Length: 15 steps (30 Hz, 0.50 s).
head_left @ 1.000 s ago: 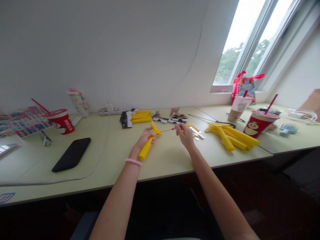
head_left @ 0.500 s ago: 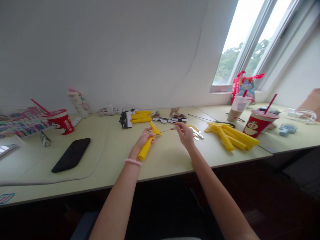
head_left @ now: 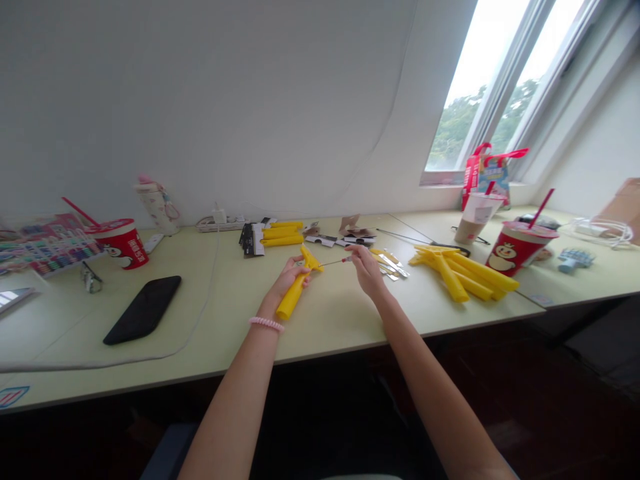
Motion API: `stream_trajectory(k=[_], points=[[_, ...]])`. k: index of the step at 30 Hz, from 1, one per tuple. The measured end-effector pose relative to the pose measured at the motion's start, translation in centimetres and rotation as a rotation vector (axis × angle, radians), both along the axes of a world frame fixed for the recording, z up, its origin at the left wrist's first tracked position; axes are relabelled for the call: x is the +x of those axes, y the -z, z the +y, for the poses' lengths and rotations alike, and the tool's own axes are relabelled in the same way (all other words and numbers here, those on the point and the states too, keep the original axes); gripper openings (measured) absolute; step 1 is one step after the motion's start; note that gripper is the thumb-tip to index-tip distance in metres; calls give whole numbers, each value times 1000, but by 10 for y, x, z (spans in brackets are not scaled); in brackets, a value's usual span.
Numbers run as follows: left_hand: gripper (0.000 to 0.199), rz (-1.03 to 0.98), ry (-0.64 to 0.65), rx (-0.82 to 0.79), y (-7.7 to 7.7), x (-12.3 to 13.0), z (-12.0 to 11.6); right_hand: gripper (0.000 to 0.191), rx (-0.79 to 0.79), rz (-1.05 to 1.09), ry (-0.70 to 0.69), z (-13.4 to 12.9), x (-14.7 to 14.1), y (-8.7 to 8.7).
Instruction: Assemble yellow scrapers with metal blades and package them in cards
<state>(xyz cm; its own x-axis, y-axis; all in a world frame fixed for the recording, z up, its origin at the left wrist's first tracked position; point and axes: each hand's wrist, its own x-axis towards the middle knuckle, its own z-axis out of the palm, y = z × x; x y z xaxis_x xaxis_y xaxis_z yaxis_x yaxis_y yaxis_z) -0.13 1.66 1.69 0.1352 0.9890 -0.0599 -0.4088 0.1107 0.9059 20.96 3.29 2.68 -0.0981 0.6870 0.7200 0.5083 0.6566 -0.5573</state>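
A yellow plastic scraper-like tool with a wide head is gripped in my left hand, its handle tilted down toward me. My right hand pinches a thin screwdriver by its handle, and the shaft's tip meets the yellow head. Behind my right hand lie flat yellow and silvery strips. Further right is a pile of similar yellow tools. More yellow handles rest at the back beside black and white packets.
On the left of the table are a black phone, a red cup and a white bottle. Another red cup and a lidded drink stand at the right. A power strip lies by the wall.
My right hand has shifted very slightly, with its fingers turned a little around the screwdriver handle. My left hand and the yellow tool look unmoved.
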Motion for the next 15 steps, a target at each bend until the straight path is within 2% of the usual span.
stream_trajectory(k=[3,7,11,15], points=[[43,-8,13,1,0,0,0,27,12,32,28,-1,0,-1],[43,-8,28,16,0,0,0,28,-51,37,96,-3,0,-2],[42,0,25,12,0,1,-1,25,-122,36,7,-2,0,1],[42,-10,16,-3,-1,1,-2,12,-68,65,-18,0,0,2]])
